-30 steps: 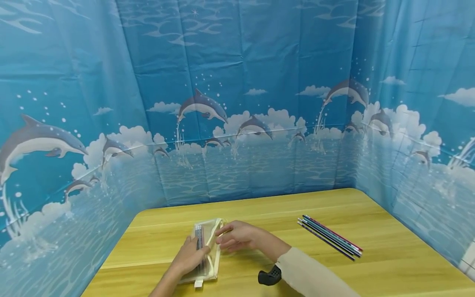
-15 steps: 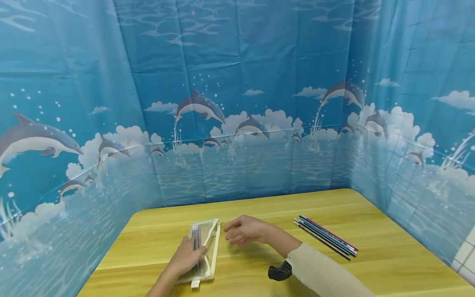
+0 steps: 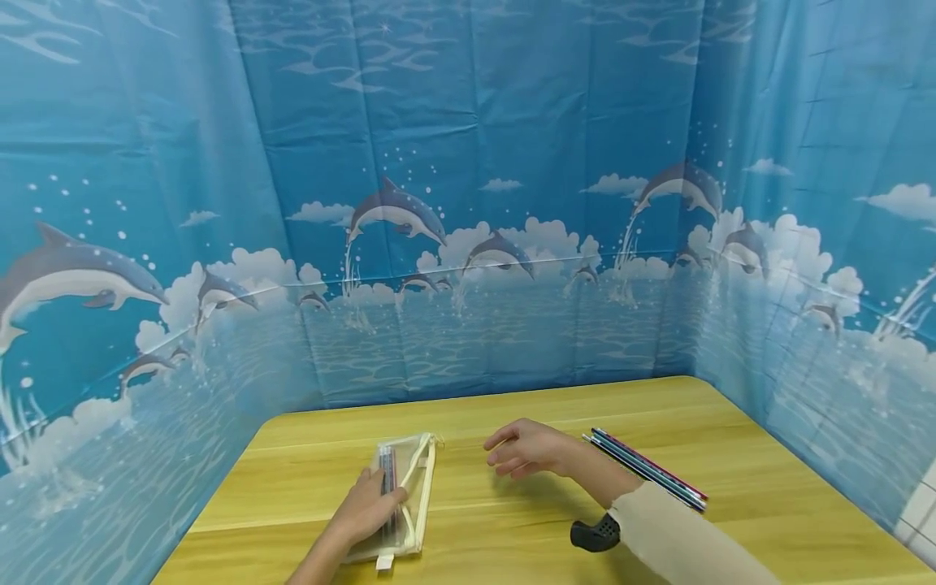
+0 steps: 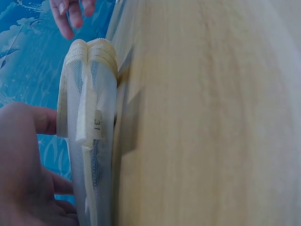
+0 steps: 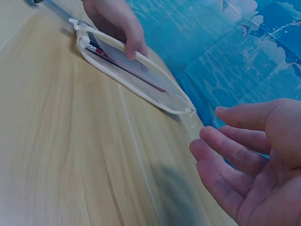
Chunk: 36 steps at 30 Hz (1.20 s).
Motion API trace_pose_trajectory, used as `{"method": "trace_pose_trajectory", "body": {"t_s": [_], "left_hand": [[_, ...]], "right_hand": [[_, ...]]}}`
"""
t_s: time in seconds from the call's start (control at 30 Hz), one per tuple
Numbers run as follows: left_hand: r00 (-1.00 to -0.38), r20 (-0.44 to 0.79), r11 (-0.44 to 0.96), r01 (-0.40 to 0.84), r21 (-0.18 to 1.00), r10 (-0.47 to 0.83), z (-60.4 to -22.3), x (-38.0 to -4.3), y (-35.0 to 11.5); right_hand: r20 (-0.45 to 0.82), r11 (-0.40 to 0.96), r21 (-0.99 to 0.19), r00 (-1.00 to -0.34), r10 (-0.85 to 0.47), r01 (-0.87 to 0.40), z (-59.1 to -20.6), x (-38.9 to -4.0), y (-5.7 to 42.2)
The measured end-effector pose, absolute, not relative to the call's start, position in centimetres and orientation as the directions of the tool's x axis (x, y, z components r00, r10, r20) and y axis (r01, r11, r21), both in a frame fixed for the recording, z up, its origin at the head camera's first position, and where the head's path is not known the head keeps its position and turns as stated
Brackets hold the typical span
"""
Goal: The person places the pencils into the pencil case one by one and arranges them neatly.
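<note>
A see-through mesh pencil case (image 3: 428, 496) with cream zip edging lies on the table's left half, its zip side facing right. Several pencils (image 3: 387, 459) show inside it. My left hand (image 3: 364, 510) grips the case from the left; in the right wrist view its thumb hooks over the upper edge of the mouth (image 5: 157, 69), which gapes. My right hand (image 3: 532, 449) hovers over the table between the case and a loose bundle of pencils (image 3: 651, 469), fingers loosely bent and holding nothing. The right forearm partly covers that bundle.
The wood-patterned table (image 3: 468, 406) is backed and flanked by a blue dolphin-print curtain (image 3: 483, 325). A black device (image 3: 595, 533) sits at the right wrist. A small white tag (image 3: 384, 561) sticks out of the case's near end.
My right hand has drawn away from the case's mouth and moved right, towards the loose pencils. My left hand keeps its hold on the case.
</note>
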<state>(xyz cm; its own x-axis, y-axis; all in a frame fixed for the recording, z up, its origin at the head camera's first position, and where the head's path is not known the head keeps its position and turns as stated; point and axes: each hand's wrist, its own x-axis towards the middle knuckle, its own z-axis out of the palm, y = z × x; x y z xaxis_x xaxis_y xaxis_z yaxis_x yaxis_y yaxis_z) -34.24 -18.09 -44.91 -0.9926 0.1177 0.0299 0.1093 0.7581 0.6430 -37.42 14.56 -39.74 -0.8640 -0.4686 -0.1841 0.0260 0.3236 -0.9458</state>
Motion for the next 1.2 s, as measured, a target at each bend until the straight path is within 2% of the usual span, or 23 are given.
{"method": "trace_pose_trajectory", "body": {"t_s": [1.2], "left_hand": [[-0.992,-0.012,0.752,0.088,0.653,0.127,-45.0,-34.6,-18.4]], "right_hand": [[-0.170,0.421,-0.906,-0.947,-0.273,0.041,-39.6,-37.7,26.0]]}}
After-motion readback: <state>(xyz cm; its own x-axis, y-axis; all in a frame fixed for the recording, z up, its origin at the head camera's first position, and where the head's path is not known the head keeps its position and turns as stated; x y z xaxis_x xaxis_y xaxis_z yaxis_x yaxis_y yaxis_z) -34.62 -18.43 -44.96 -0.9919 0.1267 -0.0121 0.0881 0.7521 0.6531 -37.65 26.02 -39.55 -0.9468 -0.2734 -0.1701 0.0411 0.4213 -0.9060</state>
